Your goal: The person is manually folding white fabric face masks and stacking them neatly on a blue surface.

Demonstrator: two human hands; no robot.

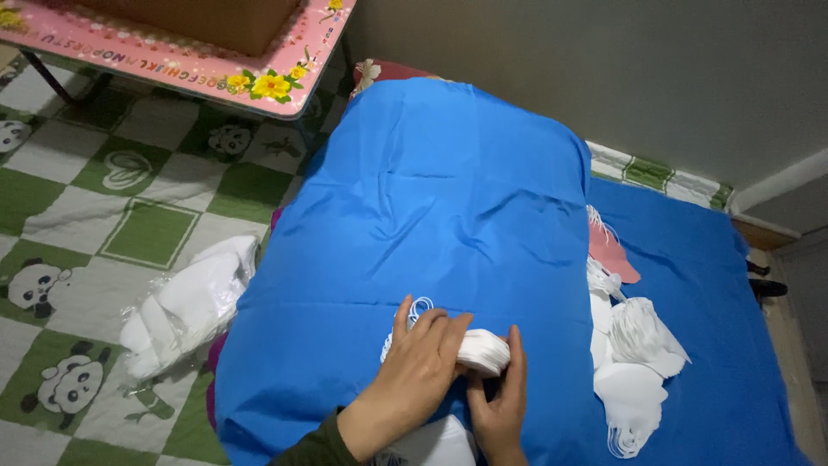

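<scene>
Stack of white masks (483,351) sits on the blue cloth (431,216) near its front edge, pinched between both hands. Left hand (414,375) lies over the stack's left end, fingers flat on top, elastic loops (420,305) poking out just past the fingertips. Right hand (503,399) wraps the right end — grip closed on the stack, fingers curled up its side. Just right of the hands, loose piles of white masks (634,362) fan out on the blue cloth. Left, on the panda-print floor mat (78,233), a clear plastic bag of white pieces (185,306). Farther back — pink surface (172,60) with yellow flowers.
</scene>
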